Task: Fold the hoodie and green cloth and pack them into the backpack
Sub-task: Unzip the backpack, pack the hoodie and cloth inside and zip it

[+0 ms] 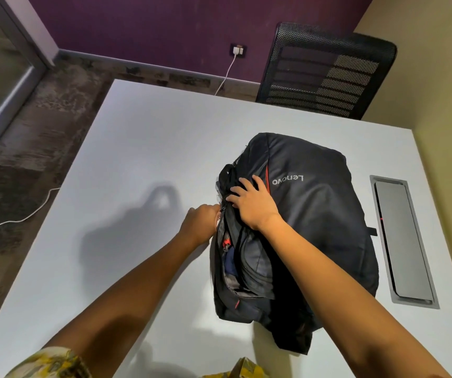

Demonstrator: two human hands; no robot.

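left hand (201,221) pinching at the zip, apparently its pull | right hand (250,204) pressing flat, fingers spread, on backpack (315,214) | backpack lying centre-right on desk (137,148) | clothes seemingly packed; zipping remaining

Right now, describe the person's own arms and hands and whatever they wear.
Both arms are bare from above the elbow down. The left hand and right hand wear no gloves, and no rings, watch or bracelet show. A short sleeve of pale fabric with a yellow print sits on the left upper arm; similar yellow fabric shows at the bottom edge.
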